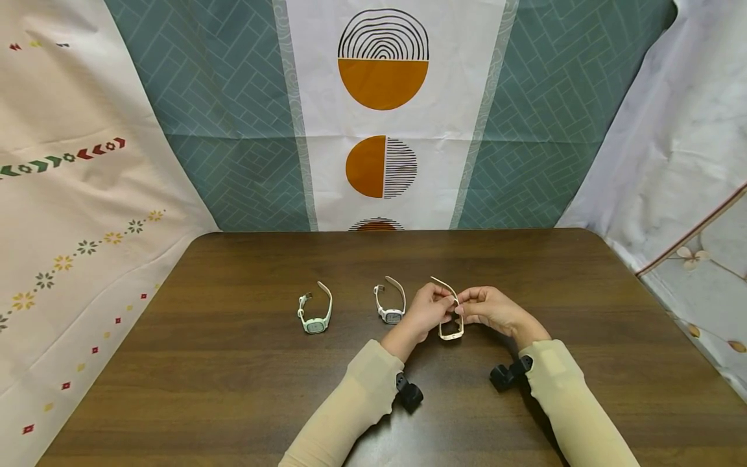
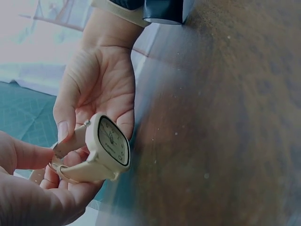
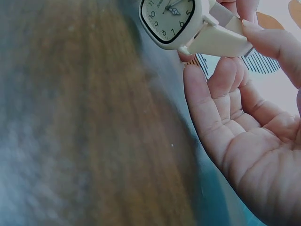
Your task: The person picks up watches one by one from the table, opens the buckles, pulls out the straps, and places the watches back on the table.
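Both hands hold a cream wristwatch by its strap just above the table, right of centre in the head view. My left hand pinches the strap from the left side. From the right, my right hand pinches it with thumb and fingers. In the left wrist view the watch shows a squarish dial with a dark rim, and its strap ends overlap near a loop between the fingers. The watch face appears at the top of the right wrist view. Fingers partly hide the buckle area.
A white watch with its strap unfastened stands left of the hands. Farther left is a pale greenish watch, also unfastened. The brown wooden table meets patterned cloth at its back edge. Each wrist carries a small black camera.
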Demonstrator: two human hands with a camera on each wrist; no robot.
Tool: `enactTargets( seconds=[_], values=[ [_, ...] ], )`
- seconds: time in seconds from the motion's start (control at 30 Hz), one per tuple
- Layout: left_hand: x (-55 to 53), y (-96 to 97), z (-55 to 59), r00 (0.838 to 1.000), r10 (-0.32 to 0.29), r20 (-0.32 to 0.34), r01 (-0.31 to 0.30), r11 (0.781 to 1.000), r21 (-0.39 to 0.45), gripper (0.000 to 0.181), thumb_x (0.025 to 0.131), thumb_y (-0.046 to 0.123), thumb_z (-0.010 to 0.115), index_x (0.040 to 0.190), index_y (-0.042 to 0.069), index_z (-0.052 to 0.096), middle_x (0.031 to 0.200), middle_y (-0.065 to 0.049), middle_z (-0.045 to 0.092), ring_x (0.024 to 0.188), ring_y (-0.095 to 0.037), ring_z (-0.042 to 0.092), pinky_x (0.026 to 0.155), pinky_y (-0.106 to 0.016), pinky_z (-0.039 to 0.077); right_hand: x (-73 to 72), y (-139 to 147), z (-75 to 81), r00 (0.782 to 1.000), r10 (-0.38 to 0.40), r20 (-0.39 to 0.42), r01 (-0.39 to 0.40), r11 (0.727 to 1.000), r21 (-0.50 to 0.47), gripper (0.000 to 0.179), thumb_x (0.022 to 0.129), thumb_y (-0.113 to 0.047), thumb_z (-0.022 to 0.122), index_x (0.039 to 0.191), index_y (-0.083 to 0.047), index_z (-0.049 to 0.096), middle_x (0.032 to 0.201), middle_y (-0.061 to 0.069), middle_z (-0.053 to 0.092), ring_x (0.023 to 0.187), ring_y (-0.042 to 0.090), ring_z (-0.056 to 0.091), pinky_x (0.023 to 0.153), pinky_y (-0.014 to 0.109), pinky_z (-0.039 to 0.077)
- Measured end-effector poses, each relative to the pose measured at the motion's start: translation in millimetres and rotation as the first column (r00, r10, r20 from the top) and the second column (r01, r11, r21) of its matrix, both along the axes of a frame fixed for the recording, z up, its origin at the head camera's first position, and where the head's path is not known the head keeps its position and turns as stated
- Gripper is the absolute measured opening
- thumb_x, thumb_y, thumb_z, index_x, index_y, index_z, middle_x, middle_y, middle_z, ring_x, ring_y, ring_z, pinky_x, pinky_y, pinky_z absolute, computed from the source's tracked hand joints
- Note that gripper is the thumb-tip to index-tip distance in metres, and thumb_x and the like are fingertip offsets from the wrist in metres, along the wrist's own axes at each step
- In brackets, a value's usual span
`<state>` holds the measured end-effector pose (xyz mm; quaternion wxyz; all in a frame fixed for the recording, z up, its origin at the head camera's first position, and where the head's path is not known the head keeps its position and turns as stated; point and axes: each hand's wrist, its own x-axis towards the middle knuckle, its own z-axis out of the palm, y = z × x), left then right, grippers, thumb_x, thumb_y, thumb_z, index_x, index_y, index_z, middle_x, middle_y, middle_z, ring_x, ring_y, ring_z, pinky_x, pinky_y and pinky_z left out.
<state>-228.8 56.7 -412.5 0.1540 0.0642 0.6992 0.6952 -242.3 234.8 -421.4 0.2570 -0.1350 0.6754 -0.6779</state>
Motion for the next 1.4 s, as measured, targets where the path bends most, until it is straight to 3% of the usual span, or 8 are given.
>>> enactTargets(
  seconds=[0.23, 0.73, 1.1, 1.4],
  values=[
    [0.9, -0.6, 0.5, 1.0, 0.001, 0.02, -0.001, 1.0, 0.023, 0.013, 0.097, 0.002, 0.048, 0.107, -0.006, 0.049, 0.089, -0.008, 0.051, 0.083, -0.015, 0.054, 0.08, -0.04, 0.056, 0.1, 0.8, 0.3, 1.0, 0.015, 0.002, -0.015, 1.0, -0.005, 0.011, 0.091, 0.001, 0.057, 0.102, -0.001, 0.059, 0.097, 0.001, 0.064, 0.09, 0.014, 0.065, 0.081, 0.027, 0.054],
    [1.8, 2.2, 2.0, 0.999, 0.046, -0.027, -0.045, 0.999, 0.013, 0.011, 0.097, 0.002, 0.048, 0.105, -0.005, 0.049, 0.087, -0.005, 0.05, 0.078, -0.012, 0.054, 0.075, -0.034, 0.056, 1.1, 1.1, 1.4, 1.0, 0.0, 0.002, 0.0, 1.0, -0.007, 0.013, 0.089, 0.004, 0.058, 0.093, -0.007, 0.065, 0.094, 0.001, 0.066, 0.088, 0.013, 0.067, 0.081, 0.027, 0.055],
    [2.5, 1.7, 2.4, 0.993, 0.109, -0.046, -0.106, 0.993, 0.061, 0.008, 0.096, 0.001, 0.049, 0.103, -0.004, 0.047, 0.087, -0.005, 0.047, 0.076, -0.012, 0.053, 0.071, -0.032, 0.055, 1.3, 0.2, 2.8, 1.0, 0.006, 0.008, -0.006, 1.0, 0.023, 0.014, 0.087, 0.004, 0.059, 0.091, -0.006, 0.068, 0.095, 0.001, 0.067, 0.088, 0.014, 0.066, 0.081, 0.029, 0.055],
    [0.2, 1.9, 0.9, 0.988, 0.153, -0.035, -0.15, 0.985, 0.082, 0.009, 0.095, 0.001, 0.05, 0.103, -0.004, 0.048, 0.086, -0.005, 0.048, 0.077, -0.013, 0.054, 0.073, -0.038, 0.056, 0.4, -0.4, 2.1, 1.0, 0.011, 0.017, -0.012, 0.999, 0.036, 0.015, 0.087, 0.004, 0.059, 0.089, -0.008, 0.067, 0.089, 0.0, 0.067, 0.084, 0.014, 0.067, 0.078, 0.028, 0.056]
  ],
)
